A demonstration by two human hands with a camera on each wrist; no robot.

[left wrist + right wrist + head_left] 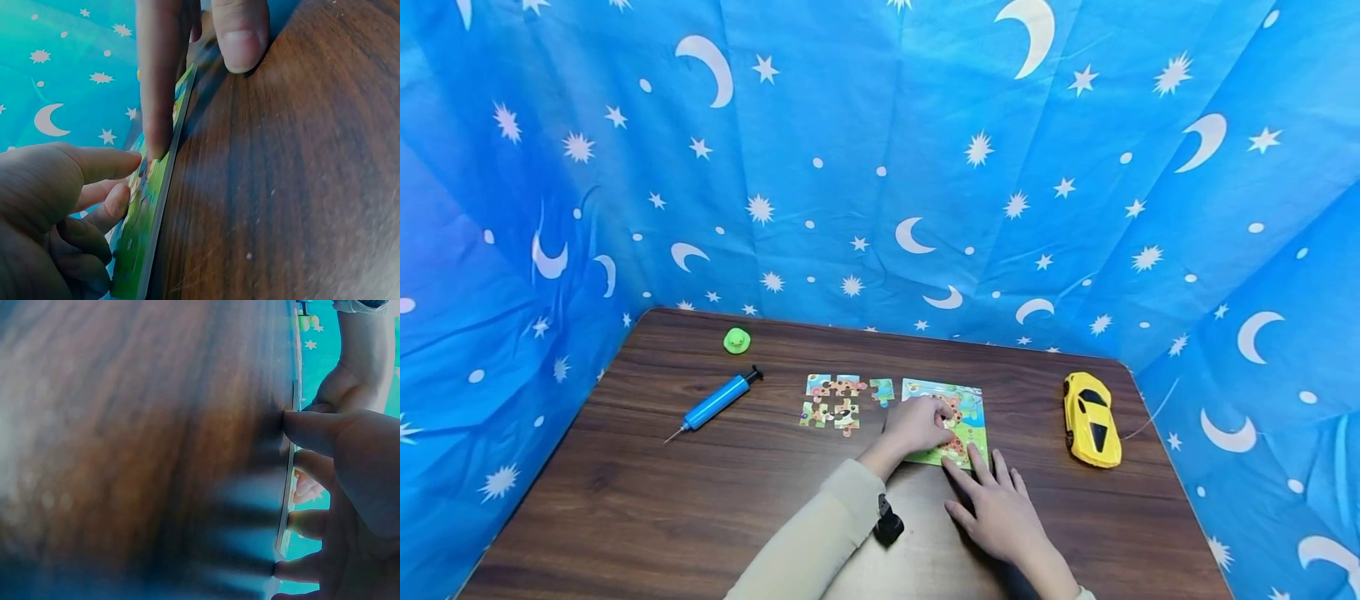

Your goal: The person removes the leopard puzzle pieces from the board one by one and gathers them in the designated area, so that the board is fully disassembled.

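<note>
A flat puzzle board (966, 400) with a printed picture, mostly green and light blue, lies on the table in front of me. My left hand (917, 425) reaches over its left half, thumb and forefinger down at the picture and the other fingers curled in. Whether a piece sits between those fingertips I cannot tell. In the left wrist view, the left hand (56, 206) comes in beside the board's green surface (140, 250). My right hand (1000, 512) lies spread at the board's near right corner, its forefinger touching the edge. Loose puzzle pieces (847, 415) lie left of the board.
A blue pump with a thin needle (718, 402) and a small green rubber duck (737, 340) are on the left of the brown wooden table (647, 500). On the right stands a yellow toy car (1092, 421). Blue cloth with moons and stars (850, 125) surrounds the table.
</note>
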